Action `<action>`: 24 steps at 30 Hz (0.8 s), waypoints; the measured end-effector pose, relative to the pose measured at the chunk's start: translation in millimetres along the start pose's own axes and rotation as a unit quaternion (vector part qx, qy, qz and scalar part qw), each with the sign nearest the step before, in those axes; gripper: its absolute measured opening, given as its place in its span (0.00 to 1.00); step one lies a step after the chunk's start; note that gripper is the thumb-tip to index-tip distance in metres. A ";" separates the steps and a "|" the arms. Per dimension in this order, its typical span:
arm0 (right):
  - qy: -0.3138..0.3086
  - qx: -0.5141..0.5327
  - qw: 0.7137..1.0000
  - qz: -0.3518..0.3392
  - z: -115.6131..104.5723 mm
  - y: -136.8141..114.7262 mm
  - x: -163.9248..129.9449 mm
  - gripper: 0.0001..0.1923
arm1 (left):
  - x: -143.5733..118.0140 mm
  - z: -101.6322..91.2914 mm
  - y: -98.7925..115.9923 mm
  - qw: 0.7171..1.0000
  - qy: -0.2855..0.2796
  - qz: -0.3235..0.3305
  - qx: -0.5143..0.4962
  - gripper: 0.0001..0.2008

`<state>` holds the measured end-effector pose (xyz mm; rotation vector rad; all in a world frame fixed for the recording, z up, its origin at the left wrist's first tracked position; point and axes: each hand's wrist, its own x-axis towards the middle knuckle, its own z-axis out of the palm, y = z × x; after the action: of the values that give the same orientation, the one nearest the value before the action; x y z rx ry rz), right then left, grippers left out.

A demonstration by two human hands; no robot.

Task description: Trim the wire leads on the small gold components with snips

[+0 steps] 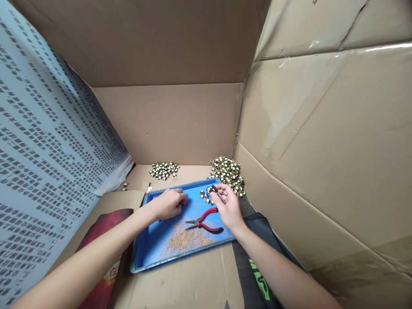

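A blue tray (151, 249) lies in front of me. Over its right end, my right hand (230, 208) is closed on a thin purplish stick-like tool (221, 197), whose exact kind I cannot make out. A few small black-and-gold metal parts (202, 195) lie beside its fingertips. At the tray's upper left, my left hand (170, 203) is closed with fingers curled down; whatever is under them is hidden. Between and below the hands rest red-handled needle-nose pliers (204, 222), jaws parted. Thin yellowish clippings (186, 240) are scattered across the tray's near part.
Behind the tray are a small pile of metal parts (164, 170) and a larger pile (227, 171) at the right corner. Cardboard walls (174, 124) enclose the back and right. A printed white sheet (58, 141) hangs left. Dark fabric (260, 227) lies at right.
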<state>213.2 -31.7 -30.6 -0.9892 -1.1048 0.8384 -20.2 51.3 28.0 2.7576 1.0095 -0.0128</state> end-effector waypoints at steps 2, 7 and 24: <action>-0.002 0.005 1.000 0.002 0.1 -0.3 0.1 0.13 | 5.9 -9.7 -6.9 1.000 0.005 0.017 -0.017 0.12; -0.008 0.014 1.000 0.006 0.4 -2.2 -0.1 0.13 | 19.9 -40.8 -34.4 0.977 0.205 -0.049 -0.005 0.13; -0.282 -0.386 0.865 -0.152 3.8 -18.2 -20.4 0.19 | -47.8 -3.9 1.9 0.988 -0.011 -0.139 0.068 0.12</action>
<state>205.5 -55.8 -19.5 -1.1929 -2.1485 0.4080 -55.8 20.1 35.9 2.7025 1.4278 -0.1607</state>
